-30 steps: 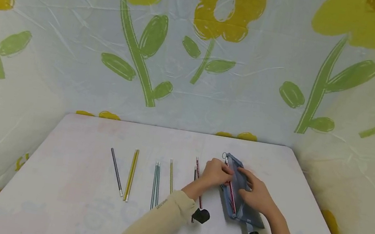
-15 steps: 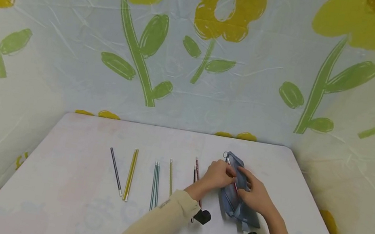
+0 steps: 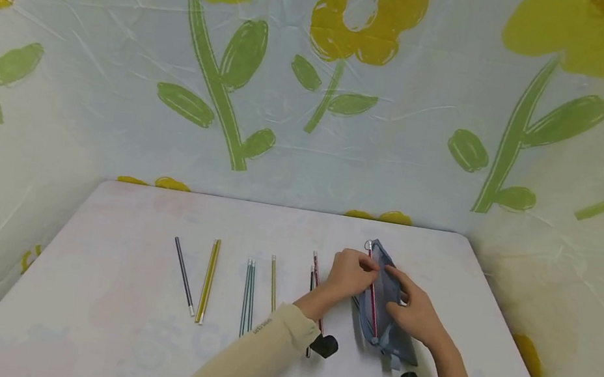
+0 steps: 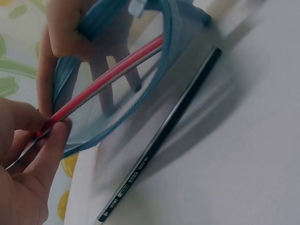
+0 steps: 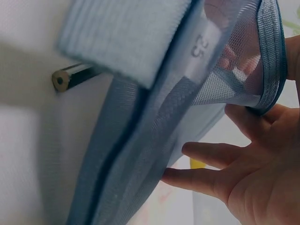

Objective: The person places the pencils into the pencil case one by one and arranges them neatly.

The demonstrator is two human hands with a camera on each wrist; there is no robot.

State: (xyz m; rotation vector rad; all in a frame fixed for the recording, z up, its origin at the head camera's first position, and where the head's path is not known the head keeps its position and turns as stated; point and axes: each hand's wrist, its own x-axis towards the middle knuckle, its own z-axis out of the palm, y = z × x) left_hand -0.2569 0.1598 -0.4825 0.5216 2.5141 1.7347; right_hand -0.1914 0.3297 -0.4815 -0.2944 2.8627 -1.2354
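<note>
My left hand (image 3: 350,274) pinches a red pencil (image 4: 112,72) between thumb and fingertips. The pencil slants across the unzipped mouth of a blue mesh pencil case (image 3: 401,346), its far part inside the zipper rim (image 4: 140,101). My right hand (image 3: 417,311) grips the case's right edge, with the thumb at the rim; some of its fingers show through the mesh in the left wrist view. In the right wrist view, its fingers (image 5: 206,180) spread against the case wall (image 5: 136,154). A dark pencil (image 4: 159,136) lies on the table beside the case.
Left of the case, pencils lie on the white table (image 3: 108,289): a dark one (image 3: 184,275), yellow ones (image 3: 208,282), teal ones (image 3: 247,298), a single yellow one (image 3: 274,279), and red and black ones (image 3: 315,273) partly behind my left forearm. A flowered sheet (image 3: 406,132) hangs behind.
The case has shifted slightly away from me and its mouth has spread wider. The red pencil, partly hidden half a second ago, shows along the opening again. Both hands keep their holds.
</note>
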